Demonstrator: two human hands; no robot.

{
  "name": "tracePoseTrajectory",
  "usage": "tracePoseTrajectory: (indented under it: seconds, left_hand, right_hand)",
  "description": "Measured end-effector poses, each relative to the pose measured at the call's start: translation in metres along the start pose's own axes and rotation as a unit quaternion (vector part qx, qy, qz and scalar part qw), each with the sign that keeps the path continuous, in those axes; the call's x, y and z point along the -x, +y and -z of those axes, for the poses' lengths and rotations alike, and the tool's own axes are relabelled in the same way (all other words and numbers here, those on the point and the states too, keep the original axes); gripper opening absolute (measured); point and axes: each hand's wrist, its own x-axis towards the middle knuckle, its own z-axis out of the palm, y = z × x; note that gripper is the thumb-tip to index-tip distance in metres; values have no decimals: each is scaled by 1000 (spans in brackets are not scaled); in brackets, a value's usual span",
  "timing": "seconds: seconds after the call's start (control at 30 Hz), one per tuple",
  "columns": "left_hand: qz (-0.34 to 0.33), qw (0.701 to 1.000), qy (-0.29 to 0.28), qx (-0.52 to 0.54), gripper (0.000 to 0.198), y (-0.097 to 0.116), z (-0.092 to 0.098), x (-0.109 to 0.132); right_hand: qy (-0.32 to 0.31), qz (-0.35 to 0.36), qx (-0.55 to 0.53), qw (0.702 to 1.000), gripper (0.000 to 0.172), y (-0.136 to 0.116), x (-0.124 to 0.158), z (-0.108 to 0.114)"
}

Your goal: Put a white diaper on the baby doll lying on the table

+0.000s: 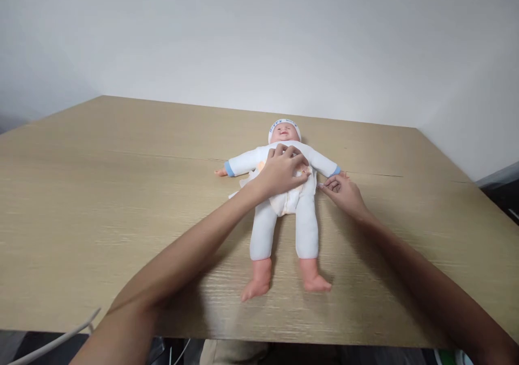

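A baby doll [307, 235] in a white suit with blue cuffs and a printed white cap lies on its back, its feet towards me. A white diaper [287, 203] with pale orange print is around its hips, the front up over the belly. My left hand [281, 173] rests on the diaper's front, fingers spread and bent, hiding part of it. Beside the doll's hip, my right hand [344, 194] is closed in a pinch on the diaper's side tab [320, 185]. On the other side, a loose diaper wing [245, 181] sticks out.
The doll lies on a wide light wood table [121, 219] with a seam across it. A pale wall [243, 40] rises behind. At the lower left, a white cable [60, 339] stands by the near edge. A dark object [503, 192] shows beyond the right edge.
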Motion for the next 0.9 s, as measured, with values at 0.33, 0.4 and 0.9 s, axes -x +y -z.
tracePoseTrajectory:
  seconds: [0.33, 0.4, 0.9]
  left_hand:
    - [14, 999, -28, 32, 30, -15, 14, 8]
    - [19, 999, -23, 30, 34, -14, 13, 8]
    - [31, 999, -21, 22, 41, -13, 10, 9]
  right_hand:
    - [-53, -5, 21, 998, 20, -18, 3, 3]
    - [-49, 14, 39, 998, 18, -21, 3, 3]
    - [-140, -19, 133, 981, 32, -26, -13, -3]
